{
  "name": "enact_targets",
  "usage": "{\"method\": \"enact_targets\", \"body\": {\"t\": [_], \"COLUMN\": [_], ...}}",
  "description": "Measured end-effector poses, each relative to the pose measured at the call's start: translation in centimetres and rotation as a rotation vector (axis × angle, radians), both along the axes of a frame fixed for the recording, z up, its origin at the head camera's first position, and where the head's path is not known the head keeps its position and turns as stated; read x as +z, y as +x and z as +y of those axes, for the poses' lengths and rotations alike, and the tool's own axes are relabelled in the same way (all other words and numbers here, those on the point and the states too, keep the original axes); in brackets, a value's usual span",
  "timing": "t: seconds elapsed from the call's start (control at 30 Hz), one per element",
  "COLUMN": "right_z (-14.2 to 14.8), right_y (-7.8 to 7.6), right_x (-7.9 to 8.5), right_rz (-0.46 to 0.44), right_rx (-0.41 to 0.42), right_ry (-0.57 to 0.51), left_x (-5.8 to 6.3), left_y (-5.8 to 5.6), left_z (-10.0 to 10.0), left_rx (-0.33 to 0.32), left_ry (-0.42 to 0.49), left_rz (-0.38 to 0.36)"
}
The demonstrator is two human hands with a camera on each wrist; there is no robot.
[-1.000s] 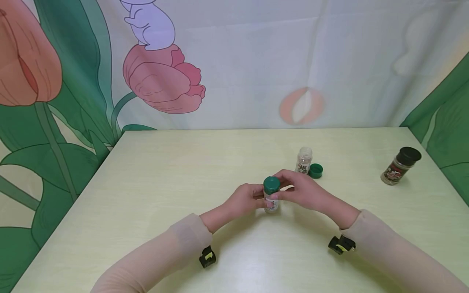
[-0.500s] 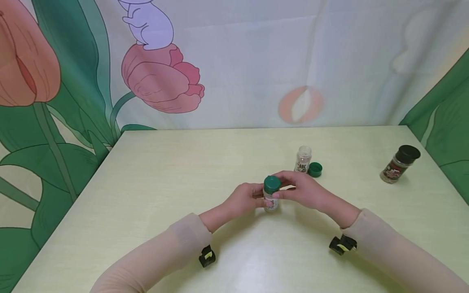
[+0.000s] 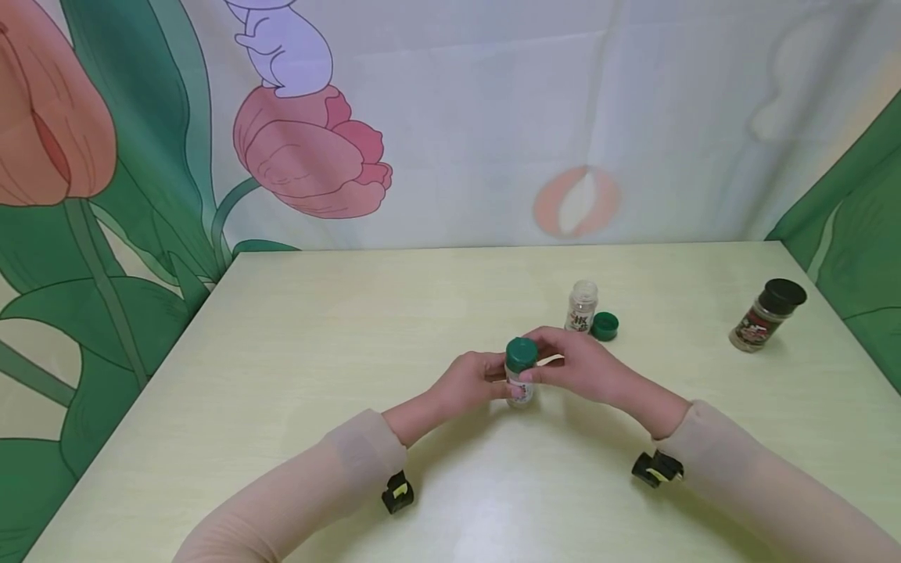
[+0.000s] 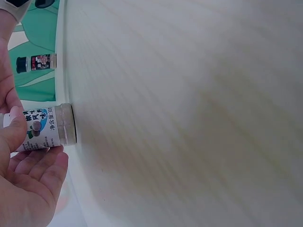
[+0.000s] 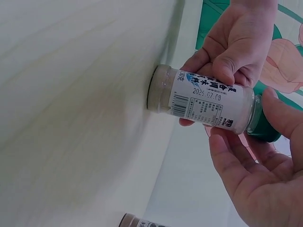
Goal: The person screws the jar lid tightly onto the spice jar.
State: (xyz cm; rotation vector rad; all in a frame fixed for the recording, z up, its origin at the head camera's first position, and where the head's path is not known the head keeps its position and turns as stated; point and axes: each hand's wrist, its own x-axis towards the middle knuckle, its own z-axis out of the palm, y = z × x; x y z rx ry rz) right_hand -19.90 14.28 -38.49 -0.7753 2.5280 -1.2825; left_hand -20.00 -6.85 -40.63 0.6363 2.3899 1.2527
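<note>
A seasoning jar (image 3: 521, 387) with a green cap (image 3: 522, 354) and a white printed label stands upright on the table between both hands. My left hand (image 3: 461, 385) grips its body, with the thumb (image 5: 224, 70) across the label in the right wrist view. My right hand (image 3: 590, 364) holds the top, its thumb at the green cap and its fingers around the far side near the neck. Pale brown powder shows at the jar's base (image 4: 66, 124) in the left wrist view. The cap sits at the neck; whether it is loose I cannot tell.
Behind my right hand stands an uncapped clear jar (image 3: 583, 305), its lower part hidden. A loose green cap (image 3: 604, 326) lies beside it. Farther right is a black-capped seasoning jar (image 3: 767, 315) with a dark label. A printed curtain (image 3: 457, 133) hangs along the table's back edge.
</note>
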Motion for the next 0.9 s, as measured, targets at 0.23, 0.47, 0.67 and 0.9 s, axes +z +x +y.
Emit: {"method": "enact_targets", "body": {"t": [0.23,0.47,0.67,0.9], "right_z": [-0.02,-0.08,-0.14,-0.18], "right_y": [0.15,0.07,0.16,0.23], "right_x": [0.25,0.16,0.39,0.56], "right_rz": [0.027,0.034,0.026,0.027], "right_rx": [0.011,0.013,0.008,0.011], "right_ry": [0.015,0.029,0.038,0.032], "left_x": [-0.01,-0.02,-0.13,-0.19], "left_y": [-0.02,-0.02,-0.04,-0.1], "left_z": [-0.01,-0.01,-0.06,-0.06], "left_rx": [-0.001,-0.002,-0.005,-0.011], "left_ry": [0.008,0.006,0.011,0.012], "left_rz": [-0.007,-0.01,-0.008,0.005]}}
